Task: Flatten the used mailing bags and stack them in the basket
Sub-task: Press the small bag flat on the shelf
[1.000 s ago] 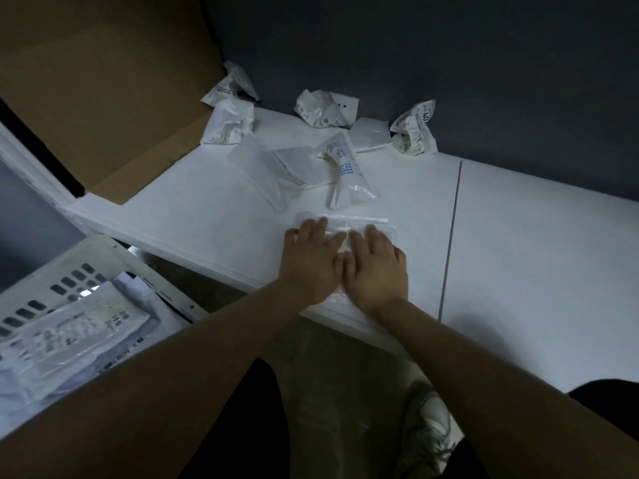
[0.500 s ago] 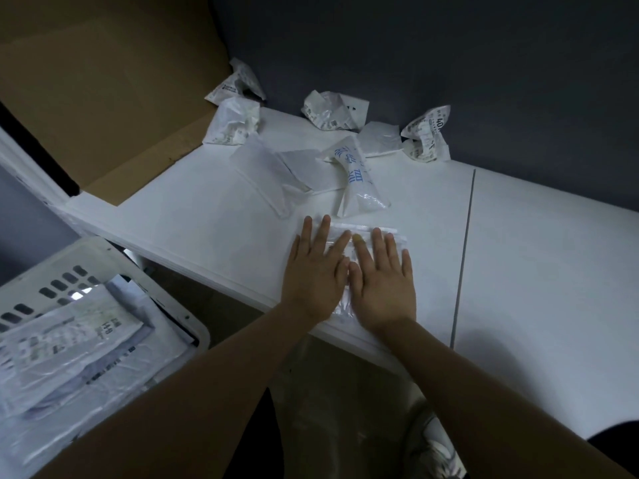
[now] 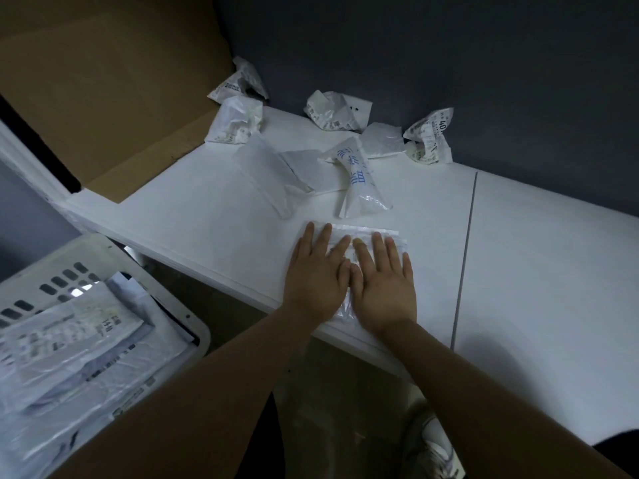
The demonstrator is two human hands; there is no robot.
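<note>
Since a second ago both hands have straightened their fingers and reached a little farther across the mailing bag, which lies flat at the near edge of the white table. The left hand and right hand lie side by side, palms down, fingers released and pressing the bag, gripping nothing. Crumpled bags sit along the far side of the table, and flattened bags lie stacked in the white basket at near left.

A clear mailing bag lies flat at the white table's near edge. Crumpled white bags sit scattered along its far edge. The white slotted basket beside the table's near left corner holds a stack of flattened bags.
</note>
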